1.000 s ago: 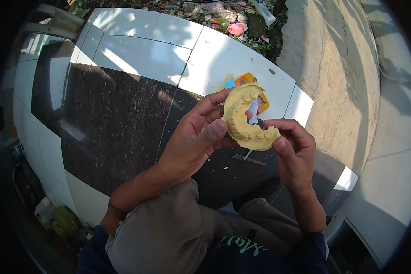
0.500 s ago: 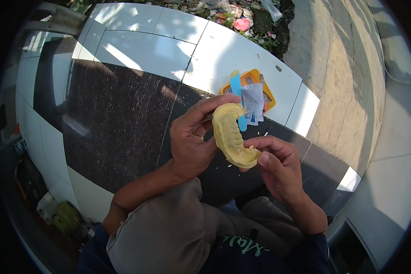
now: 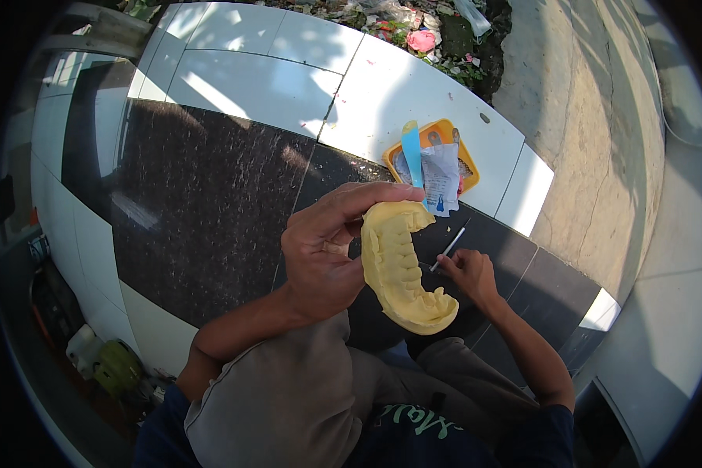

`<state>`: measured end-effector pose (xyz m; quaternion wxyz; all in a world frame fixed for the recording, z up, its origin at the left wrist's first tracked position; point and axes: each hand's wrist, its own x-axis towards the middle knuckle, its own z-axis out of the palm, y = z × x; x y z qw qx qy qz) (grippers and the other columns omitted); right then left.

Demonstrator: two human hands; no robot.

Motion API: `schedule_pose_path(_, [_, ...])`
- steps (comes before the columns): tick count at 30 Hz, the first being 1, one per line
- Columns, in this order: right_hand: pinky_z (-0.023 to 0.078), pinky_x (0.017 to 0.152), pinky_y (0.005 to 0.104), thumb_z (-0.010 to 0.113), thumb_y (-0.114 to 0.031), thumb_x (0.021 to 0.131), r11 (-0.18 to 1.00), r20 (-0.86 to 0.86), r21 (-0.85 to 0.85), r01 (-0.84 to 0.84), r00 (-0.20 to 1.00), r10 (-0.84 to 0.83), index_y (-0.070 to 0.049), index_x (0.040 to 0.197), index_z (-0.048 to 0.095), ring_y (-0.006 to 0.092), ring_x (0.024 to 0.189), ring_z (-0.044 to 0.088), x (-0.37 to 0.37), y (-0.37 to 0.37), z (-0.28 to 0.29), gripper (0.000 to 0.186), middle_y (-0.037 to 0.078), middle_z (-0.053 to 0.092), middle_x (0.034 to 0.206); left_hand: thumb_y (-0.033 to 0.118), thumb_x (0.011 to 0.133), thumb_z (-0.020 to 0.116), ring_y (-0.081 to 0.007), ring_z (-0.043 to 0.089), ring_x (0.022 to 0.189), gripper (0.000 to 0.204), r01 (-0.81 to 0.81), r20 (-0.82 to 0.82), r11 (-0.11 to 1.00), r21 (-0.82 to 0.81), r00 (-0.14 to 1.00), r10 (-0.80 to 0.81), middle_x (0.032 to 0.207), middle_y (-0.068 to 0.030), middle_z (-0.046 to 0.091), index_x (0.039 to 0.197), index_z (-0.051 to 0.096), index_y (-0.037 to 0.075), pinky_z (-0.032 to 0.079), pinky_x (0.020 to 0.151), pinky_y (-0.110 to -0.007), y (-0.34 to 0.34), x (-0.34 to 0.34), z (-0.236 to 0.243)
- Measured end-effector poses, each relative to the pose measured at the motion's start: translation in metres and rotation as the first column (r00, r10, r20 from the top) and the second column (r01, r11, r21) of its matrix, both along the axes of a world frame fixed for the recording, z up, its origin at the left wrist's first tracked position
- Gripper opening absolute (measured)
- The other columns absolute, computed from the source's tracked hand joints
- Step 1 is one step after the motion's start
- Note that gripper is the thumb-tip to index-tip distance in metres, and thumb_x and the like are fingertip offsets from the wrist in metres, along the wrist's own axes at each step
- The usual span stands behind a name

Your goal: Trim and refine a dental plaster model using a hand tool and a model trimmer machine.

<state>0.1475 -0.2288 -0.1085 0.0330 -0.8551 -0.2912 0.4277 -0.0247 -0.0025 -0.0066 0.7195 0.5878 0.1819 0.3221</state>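
Observation:
My left hand (image 3: 324,249) grips a pale yellow, horseshoe-shaped dental cast (image 3: 390,273) with a row of tooth shapes along it, held upright above my lap. Lower on the right, my right hand (image 3: 468,277) has its fingers closed on a thin metal tool (image 3: 448,249) with a pale handle and a dark tip, down by the dark floor tiles. Just beyond the cast sits a yellow plastic tray (image 3: 466,164), with a light blue spatula (image 3: 412,152) and a crumpled white printed packet (image 3: 440,179) lying across it.
Dark tiles (image 3: 191,210) bordered by white tiles (image 3: 257,78) form the floor around me. Litter and plants (image 3: 437,43) lie beyond the far edge. A cracked concrete strip (image 3: 585,156) runs along the right. A green object (image 3: 113,366) and white container (image 3: 83,347) stand at lower left.
My right hand has left the cast and moved down to the thin tool, taking hold of it. My left hand and the cast have moved lower and nearer.

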Motion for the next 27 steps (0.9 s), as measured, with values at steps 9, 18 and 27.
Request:
schedule_pose_path(9, [0.053,0.059,0.0382,0.068,-0.047,0.082,0.982,0.040,-0.084,0.170,0.985,-0.167,-0.001,0.067,0.069,0.0278,0.058,0.067,0.002,-0.019,-0.046,0.048,0.012,0.063,0.055,-0.002,0.072,0.079,-0.0198,0.064,0.102,0.054,0.011,0.064,1.000,-0.025,0.998,-0.010,0.114,-0.0192,0.063,0.120,0.057,-0.007,0.054,0.088,-0.030,0.001,0.002,-0.006])
schedule_pose_path(18, [0.047,0.052,0.0215,0.067,-0.014,0.089,0.573,-0.486,0.353,0.739,0.669,-0.562,0.003,0.091,0.061,0.0076,0.058,0.059,0.001,0.005,-0.002,0.018,0.007,0.066,0.073,-0.003,0.080,0.068,-0.0209,0.065,0.098,0.049,-0.250,-0.106,0.940,-0.231,0.967,0.231,0.114,-0.0219,0.063,0.126,0.053,-0.007,0.058,0.078,-0.029,0.008,-0.016,0.000])
schedule_pose_path(27, [0.053,0.067,0.0229,0.065,-0.004,0.087,0.345,-0.295,0.850,0.397,0.903,-0.313,0.003,0.095,0.061,0.0117,0.073,0.067,-0.011,0.106,0.034,0.011,0.011,0.069,0.082,0.008,0.085,0.067,-0.0207,0.066,0.092,0.049,-0.362,-0.182,0.882,-0.301,0.930,0.319,0.110,-0.0230,0.064,0.128,0.049,-0.006,0.057,0.070,-0.026,0.012,-0.019,-0.011])
